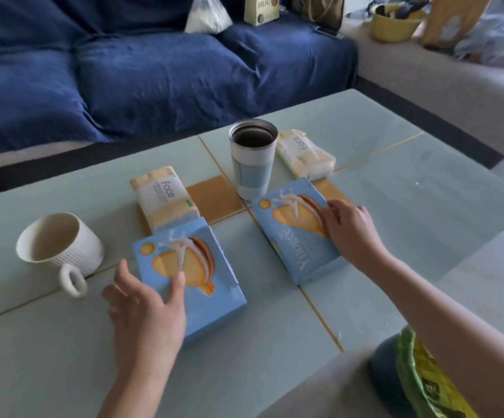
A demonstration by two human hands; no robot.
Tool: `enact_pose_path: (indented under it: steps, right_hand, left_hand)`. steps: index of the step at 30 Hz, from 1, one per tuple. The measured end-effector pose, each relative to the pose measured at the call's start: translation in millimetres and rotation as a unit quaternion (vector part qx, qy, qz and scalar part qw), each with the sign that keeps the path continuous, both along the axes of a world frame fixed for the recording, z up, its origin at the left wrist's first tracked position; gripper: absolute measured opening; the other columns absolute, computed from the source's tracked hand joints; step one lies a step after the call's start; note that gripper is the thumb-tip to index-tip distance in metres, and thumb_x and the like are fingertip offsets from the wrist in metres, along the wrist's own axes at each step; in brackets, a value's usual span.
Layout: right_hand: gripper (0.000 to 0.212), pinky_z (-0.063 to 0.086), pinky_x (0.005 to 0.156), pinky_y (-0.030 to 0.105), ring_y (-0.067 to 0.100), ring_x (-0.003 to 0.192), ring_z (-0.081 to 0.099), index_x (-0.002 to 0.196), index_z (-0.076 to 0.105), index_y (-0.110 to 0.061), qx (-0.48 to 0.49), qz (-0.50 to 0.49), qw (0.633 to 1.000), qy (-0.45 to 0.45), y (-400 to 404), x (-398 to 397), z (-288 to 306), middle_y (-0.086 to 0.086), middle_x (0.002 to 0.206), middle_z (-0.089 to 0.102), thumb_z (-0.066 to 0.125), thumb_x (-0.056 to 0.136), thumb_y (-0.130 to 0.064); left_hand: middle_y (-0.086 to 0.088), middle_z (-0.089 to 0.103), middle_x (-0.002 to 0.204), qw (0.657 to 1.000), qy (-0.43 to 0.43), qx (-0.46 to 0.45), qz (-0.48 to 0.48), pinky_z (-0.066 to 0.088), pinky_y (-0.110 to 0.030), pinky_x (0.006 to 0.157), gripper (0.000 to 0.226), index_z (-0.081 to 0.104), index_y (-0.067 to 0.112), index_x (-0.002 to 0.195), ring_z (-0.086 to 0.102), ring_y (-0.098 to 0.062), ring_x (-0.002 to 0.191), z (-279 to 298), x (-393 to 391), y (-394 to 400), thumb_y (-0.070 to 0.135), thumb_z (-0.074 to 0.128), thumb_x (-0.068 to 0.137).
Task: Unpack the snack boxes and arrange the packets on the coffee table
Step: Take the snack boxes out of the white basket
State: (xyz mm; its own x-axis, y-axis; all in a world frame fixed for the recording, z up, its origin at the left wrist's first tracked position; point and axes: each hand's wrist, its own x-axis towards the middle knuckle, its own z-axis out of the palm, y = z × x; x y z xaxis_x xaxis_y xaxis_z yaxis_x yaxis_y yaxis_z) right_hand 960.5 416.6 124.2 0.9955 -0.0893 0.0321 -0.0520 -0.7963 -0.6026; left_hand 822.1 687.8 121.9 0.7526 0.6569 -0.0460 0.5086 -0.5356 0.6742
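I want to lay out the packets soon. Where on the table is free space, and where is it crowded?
Free: the wide stretch right of the right snack box, and the near strip below the white mug and left snack box. Crowded: the centre, around the tumbler and both tissue packs.

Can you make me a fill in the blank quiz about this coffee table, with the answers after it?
1. Each hand rests on a blue snack box; there are ____ boxes: left box, right box.
2. The word printed on both tissue packs, near pack and far pack, is ____.
3. The white mug sits to the ____ of the left hand.
4. The tumbler has no ____ on it.

Answers: two; Face; left; lid
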Motion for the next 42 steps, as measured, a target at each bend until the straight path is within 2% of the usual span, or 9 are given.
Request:
enact_pose_path:
  steps: [3,10,14,18,23,27,30,34,42]
  right_hand:
    - [0.029,0.046,0.085,0.036,0.030,0.109,0.057,0.118,0.063,-0.022,0.002,-0.022,0.998,-0.054,0.4,-0.5,-3.2,0.004,0.110,0.069,0.048,0.096,-0.034]
    - [0.030,0.035,0.053,0.027,0.024,0.065,0.046,0.080,0.071,-0.004,0.027,-0.059,0.998,-0.015,0.4,4.6,-2.0,0.008,0.067,0.055,0.054,0.089,-0.027]
    - [0.027,0.031,0.047,0.025,0.023,0.061,0.043,0.068,0.064,-0.010,0.052,-0.082,0.995,0.003,-0.2,-4.0,6.1,0.005,0.061,0.047,0.054,0.088,-0.026]
    - [0.023,0.035,0.053,0.028,0.029,0.069,0.048,0.072,0.061,-0.007,0.049,-0.096,0.994,-0.023,5.6,-28.8,15.7,0.007,0.066,0.052,0.048,0.087,-0.020]
    - [0.043,0.042,0.092,0.033,0.032,0.120,0.050,0.132,0.052,-0.008,0.036,-0.110,0.993,-0.034,17.7,-59.4,21.7,0.016,0.129,0.056,0.049,0.094,-0.028]
    - [0.043,0.038,0.083,0.030,0.030,0.119,0.048,0.133,0.050,-0.008,0.000,-0.109,0.993,-0.049,17.8,-77.2,20.4,0.015,0.131,0.054,0.045,0.094,-0.026]
    - [0.040,0.036,0.080,0.029,0.032,0.116,0.049,0.129,0.052,-0.007,-0.004,-0.102,0.994,-0.050,15.5,-82.3,15.8,0.016,0.128,0.055,0.045,0.094,-0.025]
    - [0.043,0.039,0.090,0.032,0.031,0.122,0.047,0.133,0.050,-0.007,-0.004,-0.092,0.994,-0.061,7.0,-77.6,17.6,0.016,0.132,0.054,0.045,0.095,-0.026]
    - [0.034,0.044,0.079,0.031,0.025,0.096,0.053,0.120,0.057,-0.005,0.012,-0.061,0.998,-0.030,-6.9,-65.3,12.5,0.013,0.115,0.059,0.045,0.096,-0.027]
  left_hand:
    - [-0.032,0.039,0.134,0.998,-0.012,0.062,-0.021,0.031,-0.051,0.100,0.073,0.029,0.002,0.145,0.034,-0.042,0.124,-11.8,-0.1,1.7,0.038,0.059,0.089]
    - [-0.022,0.022,0.146,0.995,-0.072,0.038,-0.063,0.035,-0.047,0.105,0.058,0.034,0.023,0.148,0.035,-0.037,0.130,-27.9,7.1,10.9,0.038,0.051,0.095]
    - [-0.021,0.021,0.149,0.995,-0.060,0.017,-0.083,0.032,-0.044,0.108,0.060,0.031,0.023,0.150,0.027,-0.030,0.137,-26.9,11.6,18.2,0.040,0.049,0.095]
    - [-0.013,0.012,0.151,0.995,-0.014,-0.012,-0.096,0.035,-0.047,0.107,0.073,0.026,0.024,0.152,0.037,-0.042,0.130,-15.3,7.5,17.4,0.053,0.052,0.090]
    - [-0.012,0.031,0.144,0.978,-0.034,0.143,-0.144,0.040,-0.046,0.098,0.067,0.034,0.020,0.146,0.036,-0.042,0.124,11.7,-4.4,14.3,0.050,0.055,0.090]
    - [-0.010,0.047,0.136,0.944,-0.090,0.183,-0.261,0.041,-0.043,0.097,0.051,0.049,0.020,0.138,0.042,-0.037,0.120,33.9,9.6,-3.5,0.040,0.055,0.091]
    - [-0.009,0.054,0.129,0.920,-0.103,0.149,-0.347,0.042,-0.037,0.096,0.040,0.057,0.018,0.129,0.046,-0.030,0.119,40.0,34.0,-20.6,0.030,0.057,0.091]
    - [0.000,0.064,0.099,0.914,-0.103,0.038,-0.392,0.039,-0.023,0.079,0.022,0.066,0.016,0.111,0.057,-0.017,0.094,49.7,65.3,-43.8,0.019,0.059,0.090]
    - [-0.012,0.067,0.094,0.938,-0.059,-0.161,-0.302,0.059,-0.041,0.080,0.004,0.059,0.015,0.086,0.065,-0.028,0.087,19.6,114.1,-60.1,0.012,0.062,0.085]
